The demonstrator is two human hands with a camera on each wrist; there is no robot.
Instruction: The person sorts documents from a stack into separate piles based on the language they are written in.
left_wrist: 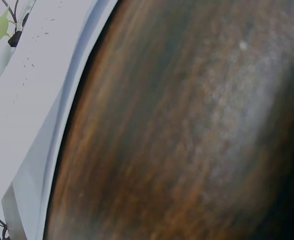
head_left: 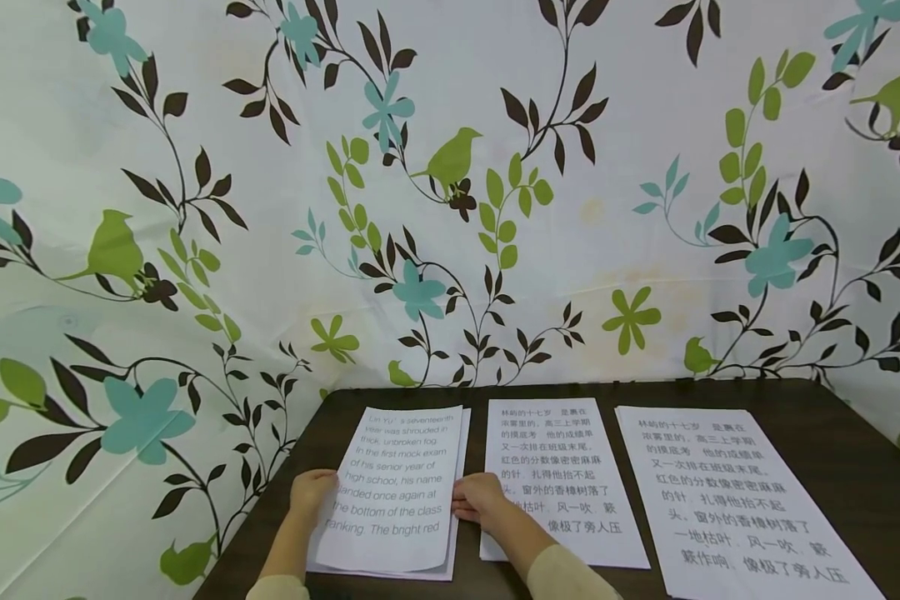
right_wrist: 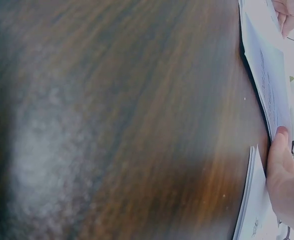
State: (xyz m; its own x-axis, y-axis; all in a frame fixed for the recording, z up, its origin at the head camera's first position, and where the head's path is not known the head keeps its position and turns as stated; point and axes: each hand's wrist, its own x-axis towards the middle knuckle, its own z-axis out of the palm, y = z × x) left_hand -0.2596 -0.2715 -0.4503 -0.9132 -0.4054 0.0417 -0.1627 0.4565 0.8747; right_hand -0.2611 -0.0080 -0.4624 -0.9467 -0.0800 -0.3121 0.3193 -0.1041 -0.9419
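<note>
A stack of white paper sheets (head_left: 390, 546) printed with large English text lies at the left of the dark table. Its top sheet (head_left: 393, 442) bows a little and sits askew over the paper beneath. My left hand (head_left: 313, 493) holds the left edge of this paper. At the opposite edge my right hand (head_left: 486, 500) pinches the side with thumb and fingers, its wrist crossing the middle stack (head_left: 562, 475) of Chinese text. In the right wrist view, the right hand (right_wrist: 286, 182) lies along the paper's edge. The left wrist view shows paper (left_wrist: 31, 90) but no hand.
Another stack (head_left: 742, 500) with Chinese print lies at the right of the dark wood-grain table (head_left: 390, 587). Behind and to the left hangs a white cloth (head_left: 450, 333) patterned with leaves, birds and flowers.
</note>
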